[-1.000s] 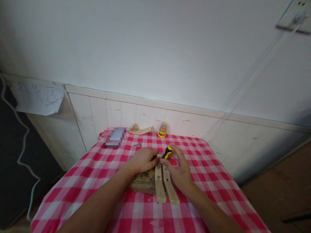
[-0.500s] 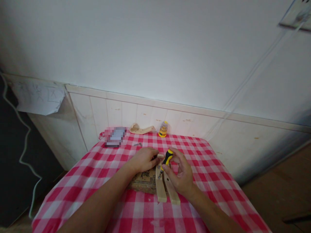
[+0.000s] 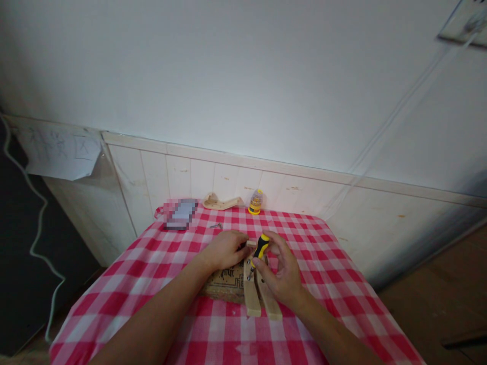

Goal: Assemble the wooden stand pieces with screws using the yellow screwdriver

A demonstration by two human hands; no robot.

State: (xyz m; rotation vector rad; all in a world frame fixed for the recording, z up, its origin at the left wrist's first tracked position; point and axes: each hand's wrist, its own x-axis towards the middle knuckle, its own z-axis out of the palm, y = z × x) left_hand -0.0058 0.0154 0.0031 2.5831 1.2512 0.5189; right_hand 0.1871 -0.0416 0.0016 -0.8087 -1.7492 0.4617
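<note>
My right hand (image 3: 283, 266) grips a yellow-and-black screwdriver (image 3: 261, 246) between thumb and fingers. The screwdriver leans, its tip low at a small metal screw on a pale wooden piece (image 3: 251, 299) with two leg-like bars. At the far end of that piece, the fingers of my left hand (image 3: 228, 249) are curled against the wood and hold it. Underneath lies a brown board (image 3: 224, 285) with dark printed patterns, partly covered by my left hand and the wood. Whether the tip sits in the screw head is too small to tell.
A red-and-white checked cloth (image 3: 213, 334) covers the table. Along the back are a blurred-out phone-like device (image 3: 181, 215), a curved wooden part (image 3: 222, 204) and a yellow-capped bit container (image 3: 255, 202). Small metal screws (image 3: 216, 226) lie beyond my left hand. A white wall stands behind.
The screwdriver handle has shifted slightly left, with my right hand's fingers moving a little along with it. My left hand and the wooden piece stay where they were.
</note>
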